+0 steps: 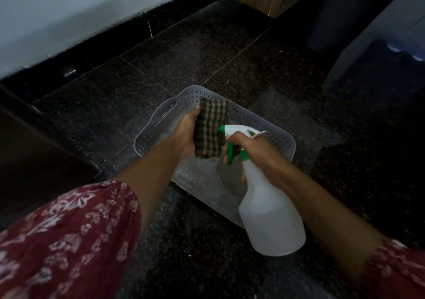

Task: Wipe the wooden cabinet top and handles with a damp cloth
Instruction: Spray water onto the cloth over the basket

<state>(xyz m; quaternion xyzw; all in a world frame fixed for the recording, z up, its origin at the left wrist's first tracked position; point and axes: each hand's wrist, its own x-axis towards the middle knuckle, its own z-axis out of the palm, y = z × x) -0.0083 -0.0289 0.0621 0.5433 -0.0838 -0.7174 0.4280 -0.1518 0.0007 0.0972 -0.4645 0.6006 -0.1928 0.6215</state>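
Over the basket [271, 123], the left hand [186, 135] grips the checked cloth [210, 128] lengthwise upright; the right hand [253, 153] clasps the spray bottle [271, 216], nozzle toward it.

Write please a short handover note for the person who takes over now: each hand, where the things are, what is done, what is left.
Left hand: grip shut on the checked cloth, held above the perforated plastic basket on the dark floor.
Right hand: grip shut on the spray bottle, finger on the green trigger, nozzle toward the cloth.
Done: cloth and bottle in hand.
Left: dampen the cloth, then wipe cabinet top and handles; no wiping shows yet.
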